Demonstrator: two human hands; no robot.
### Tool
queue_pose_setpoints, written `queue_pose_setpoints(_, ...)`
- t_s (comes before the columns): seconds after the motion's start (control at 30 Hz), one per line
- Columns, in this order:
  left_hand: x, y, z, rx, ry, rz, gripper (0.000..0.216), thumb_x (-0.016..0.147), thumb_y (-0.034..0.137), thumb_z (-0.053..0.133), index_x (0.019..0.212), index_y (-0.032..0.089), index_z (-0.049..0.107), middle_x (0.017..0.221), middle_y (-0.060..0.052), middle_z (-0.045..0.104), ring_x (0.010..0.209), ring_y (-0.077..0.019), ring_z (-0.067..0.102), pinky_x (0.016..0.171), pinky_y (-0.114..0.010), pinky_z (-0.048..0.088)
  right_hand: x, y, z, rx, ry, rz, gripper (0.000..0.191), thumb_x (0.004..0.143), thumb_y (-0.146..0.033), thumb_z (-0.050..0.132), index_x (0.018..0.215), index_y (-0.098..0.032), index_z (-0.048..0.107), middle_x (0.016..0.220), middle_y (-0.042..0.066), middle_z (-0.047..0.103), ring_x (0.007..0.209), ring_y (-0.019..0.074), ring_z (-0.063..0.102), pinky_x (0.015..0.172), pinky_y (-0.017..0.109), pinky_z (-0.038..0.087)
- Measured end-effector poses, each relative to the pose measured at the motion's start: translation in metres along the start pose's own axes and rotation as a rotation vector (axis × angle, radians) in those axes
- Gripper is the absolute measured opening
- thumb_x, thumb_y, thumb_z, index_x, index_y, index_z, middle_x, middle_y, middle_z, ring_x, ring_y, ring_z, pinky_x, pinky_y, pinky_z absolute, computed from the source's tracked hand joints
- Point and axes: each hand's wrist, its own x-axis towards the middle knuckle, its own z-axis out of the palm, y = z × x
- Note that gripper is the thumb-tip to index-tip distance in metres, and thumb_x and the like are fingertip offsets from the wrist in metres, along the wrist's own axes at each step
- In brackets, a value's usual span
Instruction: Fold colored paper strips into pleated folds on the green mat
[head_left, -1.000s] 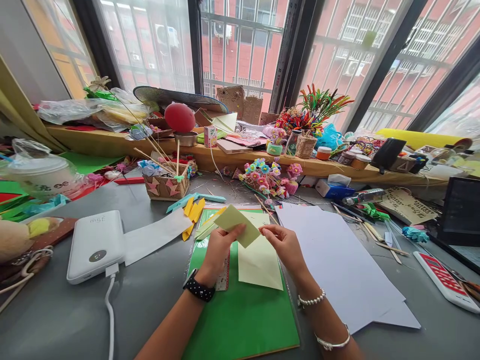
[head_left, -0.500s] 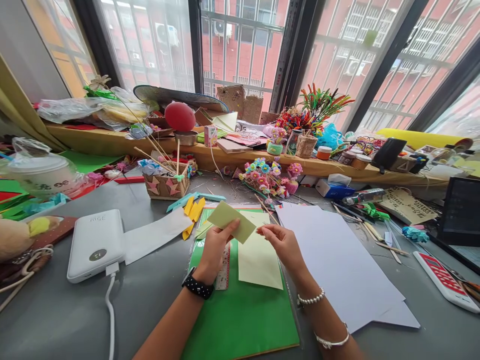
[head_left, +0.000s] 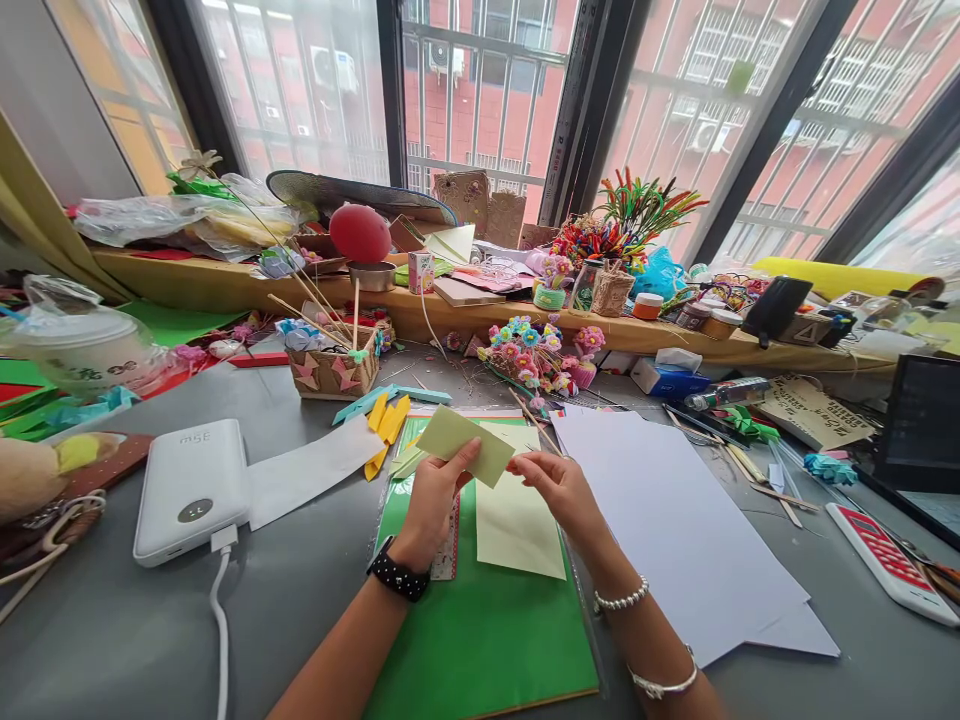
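Observation:
My left hand point(head_left: 435, 500), thumb on top, grips a small pale green sheet of paper point(head_left: 459, 440) held tilted above the green board. The fingertips of my right hand point(head_left: 551, 485) are pinched together at the right corner of that sheet; how much of it lies between them is hard to see. Below, a larger pale yellow-green paper point(head_left: 519, 535) rests on the green board point(head_left: 480, 640). Beside it lies a ruler point(head_left: 445, 550), partly hidden by my left hand.
White sheets point(head_left: 675, 530) lie on the right, near a red and white calculator point(head_left: 892, 560). On the left are a white power bank point(head_left: 191, 490) with a cable, folded yellow paper strips point(head_left: 388, 432) and a decorated box point(head_left: 335, 372). Craft flowers point(head_left: 525, 355) stand behind.
My right fingertips have shifted slightly left, closer against the corner of the small sheet. My left hand and the sheet have barely moved.

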Motion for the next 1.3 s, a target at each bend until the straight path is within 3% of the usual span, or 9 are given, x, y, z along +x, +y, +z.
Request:
queue_pose_setpoints(0.13, -0.001, -0.003, 0.000, 0.112, -0.088, -0.019, 0.035, 0.062, 0.031, 0.065, 0.088, 0.009, 0.060, 0.085, -0.010, 0.066, 0.083, -0.0228, 0.060, 0.073, -0.032, 0.047, -0.002, 0.000, 0.005, -0.072, -0.074, 0.024, 0.023, 0.070, -0.037, 0.055, 0.064, -0.015, 0.061, 0.061, 0.001, 0.059, 0.055, 0.0118, 0.052, 0.051, 0.022, 0.040)
queue_pose_setpoints(0.2, -0.001, -0.004, -0.002, 0.249, -0.104, 0.066, 0.042, 0.065, 0.034, 0.061, 0.099, 0.010, 0.055, 0.094, -0.012, 0.063, 0.089, -0.0246, 0.058, 0.075, -0.035, 0.046, -0.002, 0.001, 0.005, -0.069, -0.042, 0.011, 0.024, 0.072, -0.035, 0.053, 0.061, -0.015, 0.059, 0.058, 0.000, 0.056, 0.053, 0.0113, 0.049, 0.049, 0.022, 0.039)
queue_pose_setpoints(0.37, 0.000, 0.002, -0.008, 0.822, 0.089, 0.731, 0.065, 0.067, 0.031, 0.061, 0.125, 0.022, 0.032, 0.133, -0.011, 0.032, 0.121, -0.0250, 0.029, 0.097, -0.042, 0.028, 0.000, 0.001, -0.001, -0.087, 0.051, -0.040, 0.025, 0.074, -0.036, 0.049, 0.059, -0.016, 0.052, 0.056, -0.001, 0.049, 0.055, 0.0115, 0.046, 0.050, 0.022, 0.038)
queue_pose_setpoints(0.5, -0.001, 0.008, -0.010, 1.196, -0.204, 1.023, 0.060, 0.071, 0.032, 0.057, 0.125, 0.023, 0.033, 0.127, -0.008, 0.043, 0.123, -0.0243, 0.027, 0.103, -0.044, 0.011, -0.001, -0.002, -0.003, -0.147, 0.050, -0.072, 0.024, 0.075, -0.035, 0.048, 0.060, -0.016, 0.051, 0.058, -0.001, 0.047, 0.055, 0.0111, 0.044, 0.049, 0.021, 0.037)
queue_pose_setpoints(0.57, -0.001, 0.009, -0.010, 1.269, -0.358, 1.030, 0.057, 0.072, 0.034, 0.055, 0.124, 0.023, 0.036, 0.120, -0.007, 0.050, 0.118, -0.0245, 0.035, 0.103, -0.046, 0.008, -0.001, -0.004, -0.004, -0.146, 0.038, -0.086, 0.023, 0.075, -0.034, 0.048, 0.061, -0.017, 0.051, 0.059, -0.001, 0.048, 0.056, 0.0113, 0.045, 0.049, 0.021, 0.037)
queue_pose_setpoints(0.67, -0.003, 0.008, -0.010, 1.270, -0.429, 0.985, 0.052, 0.072, 0.036, 0.055, 0.120, 0.023, 0.042, 0.115, -0.008, 0.053, 0.111, -0.0244, 0.042, 0.102, -0.047, 0.012, -0.003, -0.007, -0.006, -0.129, 0.019, -0.099, 0.023, 0.076, -0.034, 0.049, 0.061, -0.017, 0.051, 0.060, -0.001, 0.049, 0.057, 0.0113, 0.046, 0.051, 0.021, 0.037)
queue_pose_setpoints(0.83, -0.008, 0.009, -0.007, 1.096, -0.444, 0.826, 0.048, 0.072, 0.034, 0.055, 0.117, 0.021, 0.046, 0.110, -0.010, 0.052, 0.104, -0.0228, 0.046, 0.090, -0.037, 0.036, -0.003, -0.007, -0.010, -0.077, 0.023, -0.079, 0.026, 0.075, -0.040, 0.050, 0.061, -0.017, 0.051, 0.058, -0.002, 0.049, 0.055, 0.0108, 0.045, 0.051, 0.021, 0.036)
queue_pose_setpoints(1.07, -0.010, 0.010, -0.004, 0.917, -0.410, 0.613, 0.041, 0.074, 0.034, 0.052, 0.113, 0.022, 0.048, 0.111, -0.008, 0.050, 0.105, -0.0219, 0.044, 0.090, -0.035, 0.036, -0.001, -0.004, -0.008, 0.088, 0.055, -0.043, 0.028, 0.072, -0.043, 0.053, 0.063, -0.016, 0.053, 0.059, -0.001, 0.051, 0.059, 0.0121, 0.050, 0.056, 0.023, 0.041)
queue_pose_setpoints(1.3, -0.010, 0.008, -0.002, 0.765, -0.387, 0.468, 0.040, 0.074, 0.034, 0.052, 0.113, 0.022, 0.050, 0.110, -0.008, 0.051, 0.094, -0.0205, 0.051, 0.082, -0.031, 0.041, -0.005, -0.009, 0.004, 0.077, -0.044, -0.099, 0.023, 0.068, -0.041, 0.059, 0.068, -0.017, 0.059, 0.067, 0.003, 0.060, 0.067, 0.0160, 0.057, 0.064, 0.027, 0.045)
